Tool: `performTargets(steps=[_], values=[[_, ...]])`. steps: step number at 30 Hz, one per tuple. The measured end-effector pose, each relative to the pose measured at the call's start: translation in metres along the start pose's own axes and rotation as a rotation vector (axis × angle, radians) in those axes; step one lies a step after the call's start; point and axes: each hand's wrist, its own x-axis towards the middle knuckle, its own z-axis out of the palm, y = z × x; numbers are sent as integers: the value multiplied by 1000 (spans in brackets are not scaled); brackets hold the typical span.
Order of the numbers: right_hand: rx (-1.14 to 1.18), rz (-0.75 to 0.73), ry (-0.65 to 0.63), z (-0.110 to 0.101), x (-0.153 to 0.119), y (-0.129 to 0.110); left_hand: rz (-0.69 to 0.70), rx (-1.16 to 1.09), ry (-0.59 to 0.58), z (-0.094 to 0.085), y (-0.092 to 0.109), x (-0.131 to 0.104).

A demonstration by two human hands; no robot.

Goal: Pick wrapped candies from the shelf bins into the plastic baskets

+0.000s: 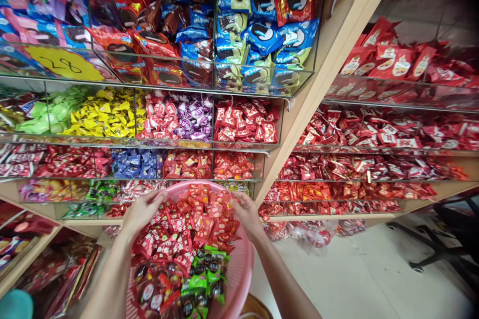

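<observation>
A pink plastic basket is filled with red-wrapped candies, darker red packets at the lower left and green-and-black packets at the lower right. My left hand lies over the basket's left upper edge, its fingers bent at the red candies; what they hold, if anything, cannot be made out. At the upper right of the basket, my right hand has its thumb and fingers closed at the edge of the red packets, and the fingertips partly hide what is between them.
Shelves with clear dividers of wrapped candies rise in front, with a wooden post right of centre. A yellow tag reads 28. Black chair legs stand on the tiled floor at right; a teal round object is at lower left.
</observation>
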Motion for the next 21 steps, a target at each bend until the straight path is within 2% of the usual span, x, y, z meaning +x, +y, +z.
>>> performTargets(steps=[9, 15, 21], values=[[-149, -76, -72, 20, 20, 4, -6, -5, 3, -3, -1, -3], [-500, -146, -114, 20, 23, 10, 6, -19, 30, 0, -11, 0], [-746, -302, -114, 17, 14, 6, 16, -51, 51, 5, -17, 4]])
